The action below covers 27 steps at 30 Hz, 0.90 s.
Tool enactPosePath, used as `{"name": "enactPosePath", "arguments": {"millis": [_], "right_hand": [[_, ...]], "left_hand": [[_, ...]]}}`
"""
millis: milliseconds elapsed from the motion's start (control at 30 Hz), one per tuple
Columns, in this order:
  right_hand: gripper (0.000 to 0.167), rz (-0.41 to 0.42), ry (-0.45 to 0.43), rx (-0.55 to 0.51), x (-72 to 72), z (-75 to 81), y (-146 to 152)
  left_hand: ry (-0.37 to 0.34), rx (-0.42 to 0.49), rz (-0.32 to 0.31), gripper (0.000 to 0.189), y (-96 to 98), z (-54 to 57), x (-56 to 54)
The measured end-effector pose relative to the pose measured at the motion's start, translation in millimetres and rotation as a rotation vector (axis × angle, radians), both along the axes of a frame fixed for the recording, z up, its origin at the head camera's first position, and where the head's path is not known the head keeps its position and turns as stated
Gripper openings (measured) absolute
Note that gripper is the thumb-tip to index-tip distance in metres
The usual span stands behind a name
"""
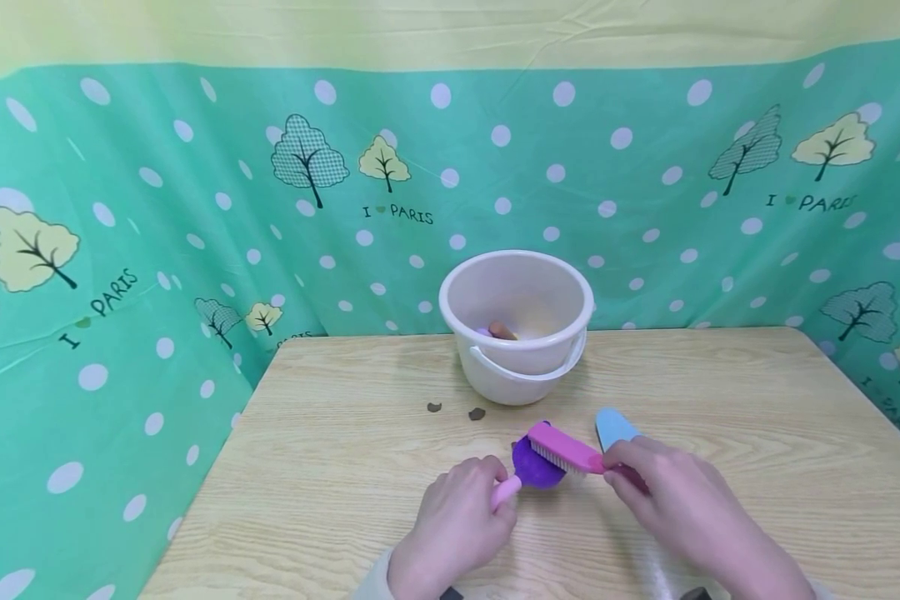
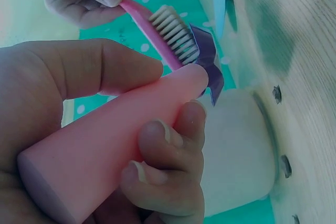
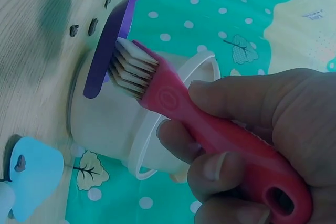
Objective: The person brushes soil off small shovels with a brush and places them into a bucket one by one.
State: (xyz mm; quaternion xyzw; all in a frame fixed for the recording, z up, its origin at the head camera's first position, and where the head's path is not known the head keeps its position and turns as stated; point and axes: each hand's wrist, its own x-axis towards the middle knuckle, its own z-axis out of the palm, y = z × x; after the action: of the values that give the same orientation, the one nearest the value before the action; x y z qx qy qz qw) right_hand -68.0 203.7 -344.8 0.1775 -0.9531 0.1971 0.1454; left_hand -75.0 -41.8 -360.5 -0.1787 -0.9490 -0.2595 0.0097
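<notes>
My left hand [image 1: 461, 517] grips the thick pink handle [image 2: 110, 124] of a small toy shovel whose blade [image 1: 527, 473] is purple. In my right hand [image 1: 675, 496] I hold a pink brush [image 1: 566, 448] by its handle, thumb along one side. The brush's pale bristles [image 3: 131, 72] touch the purple blade, which is tilted above the tabletop. Whether anything lies on the blade cannot be made out. Small dark brown flakes [image 1: 477, 413] lie on the table beyond my left hand, one of them partly hidden by the blade.
A white bucket [image 1: 487, 379] with its handle hanging down stands behind the shovel; a brown object [image 1: 501, 331] and other things are inside. A light-blue shovel blade [image 3: 39, 169] with a dark flake on it lies by my right hand. A green patterned curtain [image 1: 495, 192] encloses the wooden table [image 1: 307, 467].
</notes>
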Motion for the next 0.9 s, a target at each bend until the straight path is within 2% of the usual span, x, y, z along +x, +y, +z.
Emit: {"name": "enactPosePath", "arguments": {"millis": [200,900], "right_hand": [[0.022,-0.015,0.001,0.001,-2.2,0.2,3],[0.012,-0.104,-0.100,-0.003,-11.3,-6.2,8]], "left_hand": [[0.001,-0.003,0.004,0.025,-0.6,1.4,0.6],[0.030,-0.015,-0.009,0.021,-4.4,4.5,2.6]]}}
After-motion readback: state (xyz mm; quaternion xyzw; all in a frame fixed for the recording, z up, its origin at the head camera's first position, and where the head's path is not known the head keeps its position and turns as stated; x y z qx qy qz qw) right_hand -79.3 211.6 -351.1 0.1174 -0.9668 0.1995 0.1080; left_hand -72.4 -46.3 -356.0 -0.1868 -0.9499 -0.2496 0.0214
